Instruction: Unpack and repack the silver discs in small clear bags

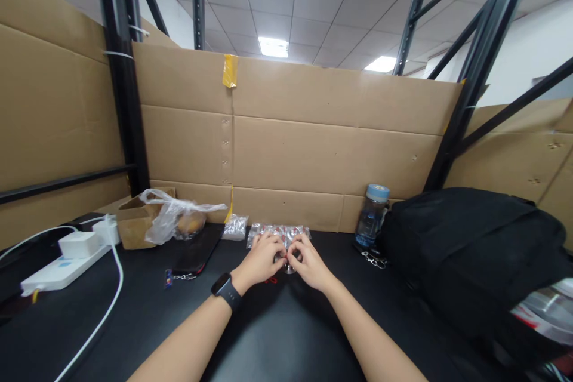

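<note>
Fingers curled and thumb pressed in, my left hand (264,258) meets my right hand (308,259) at the middle of the black table (286,334). Both hands pinch a small item between their fingertips. A silvery bit (290,269) of it shows just below the fingers; the rest is covered. A thin red cord (271,280) loops out under my left hand. Right behind the fingers lie several clear plastic packets (280,230) with small red and silvery contents. A dark watch is on my left wrist.
On the left are a white power strip (65,268) with cables, an open cardboard box (134,224), a tied plastic bag (179,221), a black pouch (197,250) and a clear packet stack (235,227). A water bottle (372,218) and black backpack (474,256) stand right. Cardboard walls (313,149) surround the table.
</note>
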Available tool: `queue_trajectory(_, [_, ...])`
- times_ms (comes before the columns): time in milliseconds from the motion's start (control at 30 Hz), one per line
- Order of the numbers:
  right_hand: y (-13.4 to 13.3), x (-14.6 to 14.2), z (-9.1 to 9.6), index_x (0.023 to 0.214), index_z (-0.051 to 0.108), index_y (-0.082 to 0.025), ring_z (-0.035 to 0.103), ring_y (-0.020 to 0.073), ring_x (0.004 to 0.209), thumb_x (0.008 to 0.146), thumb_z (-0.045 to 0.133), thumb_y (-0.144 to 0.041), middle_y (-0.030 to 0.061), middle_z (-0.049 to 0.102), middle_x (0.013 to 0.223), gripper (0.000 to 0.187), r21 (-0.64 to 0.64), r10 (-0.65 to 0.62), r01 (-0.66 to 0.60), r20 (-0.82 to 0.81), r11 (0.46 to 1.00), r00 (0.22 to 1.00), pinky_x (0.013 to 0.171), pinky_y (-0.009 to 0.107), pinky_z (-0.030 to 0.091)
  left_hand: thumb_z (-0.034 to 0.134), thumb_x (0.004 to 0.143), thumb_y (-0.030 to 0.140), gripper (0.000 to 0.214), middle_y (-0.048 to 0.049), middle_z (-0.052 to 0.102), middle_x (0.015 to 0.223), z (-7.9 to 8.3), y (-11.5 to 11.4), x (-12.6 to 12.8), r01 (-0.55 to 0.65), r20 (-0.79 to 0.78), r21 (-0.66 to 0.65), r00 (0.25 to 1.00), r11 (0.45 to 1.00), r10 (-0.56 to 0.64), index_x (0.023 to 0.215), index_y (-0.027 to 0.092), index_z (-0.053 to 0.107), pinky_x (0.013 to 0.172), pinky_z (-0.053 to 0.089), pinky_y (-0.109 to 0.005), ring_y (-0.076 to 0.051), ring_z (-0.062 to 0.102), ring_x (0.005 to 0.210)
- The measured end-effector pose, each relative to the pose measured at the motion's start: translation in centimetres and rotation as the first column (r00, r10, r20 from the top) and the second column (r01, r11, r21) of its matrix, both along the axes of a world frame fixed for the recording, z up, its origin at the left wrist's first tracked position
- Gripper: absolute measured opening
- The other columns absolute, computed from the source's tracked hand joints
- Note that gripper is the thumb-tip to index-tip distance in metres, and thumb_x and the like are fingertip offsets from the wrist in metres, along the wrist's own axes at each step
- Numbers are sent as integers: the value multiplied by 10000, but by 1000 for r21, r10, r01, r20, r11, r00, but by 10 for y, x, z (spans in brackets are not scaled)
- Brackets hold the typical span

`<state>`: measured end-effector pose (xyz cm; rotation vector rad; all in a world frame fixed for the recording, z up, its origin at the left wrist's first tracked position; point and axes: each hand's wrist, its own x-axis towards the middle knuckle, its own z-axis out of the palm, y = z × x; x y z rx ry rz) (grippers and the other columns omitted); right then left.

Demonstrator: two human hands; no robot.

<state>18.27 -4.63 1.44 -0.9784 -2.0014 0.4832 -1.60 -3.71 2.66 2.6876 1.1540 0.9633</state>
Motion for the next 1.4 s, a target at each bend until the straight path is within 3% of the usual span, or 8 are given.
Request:
queue_trajectory(233, [-2, 7, -3, 1306, 569, -299, 584, 249, 1057, 914, 611, -278, 79, 622, 1179, 395, 63, -98, 81, 336, 995, 937, 921, 385, 429, 556, 892, 236, 121, -26, 706, 794, 4, 6, -12, -92, -30, -61, 995, 994, 90, 849, 230, 669, 885, 316, -384, -241, 613, 906])
queue_trajectory(400, [-4, -1, -4, 1050, 678, -268, 612, 222, 999, 931, 553, -186, 40, 674, 1055, 191, 68, -113, 92, 488, 993, 866, 843, 340, 341, 576, 810, 182, 92, -31, 712, 789, 5, 8, -15, -146, -46, -55, 989, 988, 144, 817, 222, 659, 907, 312, -398, -246, 626, 874])
queue_trajectory(533, [-2, -7, -4, 892, 709, -212, 613, 197, 934, 891, 565, -106, 39, 684, 952, 179, 68, -126, 107, 512, 992, 850, 814, 322, 286, 585, 789, 181, 73, -26, 705, 778, 7, 7, -15, -177, -62, -55, 983, 983, 174, 788, 218, 648, 914, 304, -404, -242, 630, 842])
queue_trajectory(900, [10, 0, -10, 767, 748, -231, 622, 198, 840, 844, 605, -72, 38, 723, 833, 227, 101, -169, 137, 491, 985, 854, 836, 349, 275, 607, 886, 241, 78, -23, 740, 887, -5, 18, -17, -131, 6, -120, 991, 984, 133, 845, 221, 670, 958, 276, -402, -229, 629, 938])
queue_trajectory(1033, [13, -1, -9, 773, 742, -235, 645, 204, 852, 845, 617, -110, 27, 737, 829, 191, 91, -197, 176, 355, 980, 914, 880, 361, 334, 651, 860, 279, 73, -25, 753, 891, -8, 22, -15, -149, 74, -181, 984, 972, 165, 840, 218, 686, 963, 300, -393, -233, 645, 932])
queue_trajectory(1133, [18, 3, -5, 858, 751, -234, 669, 203, 803, 868, 616, -212, 34, 757, 859, 138, 44, -245, 243, 37, 969, 969, 845, 345, 429, 651, 860, 320, 99, -8, 762, 904, -7, 26, -16, -167, 186, -220, 960, 961, 209, 839, 237, 699, 963, 336, -387, -234, 671, 936])
queue_trajectory(1267, [22, 10, 1, 888, 756, -184, 699, 236, 838, 834, 663, -354, 84, 770, 913, 201, -59, -255, 249, -330, 967, 909, 811, 352, 514, 665, 840, 396, 176, -22, 764, 884, -11, 36, -15, -150, 406, -320, 871, 936, 278, 812, 223, 680, 880, 441, -342, -229, 706, 905])
queue_trajectory(1400, [20, 3, -1, 899, 762, -167, 712, 254, 900, 810, 697, -401, 107, 771, 943, 258, -129, -204, 163, -454, 978, 867, 868, 387, 537, 677, 814, 424, 225, -57, 762, 886, -21, 42, -7, -73, 568, -363, 773, 929, 282, 821, 200, 660, 816, 498, -317, -227, 715, 886])
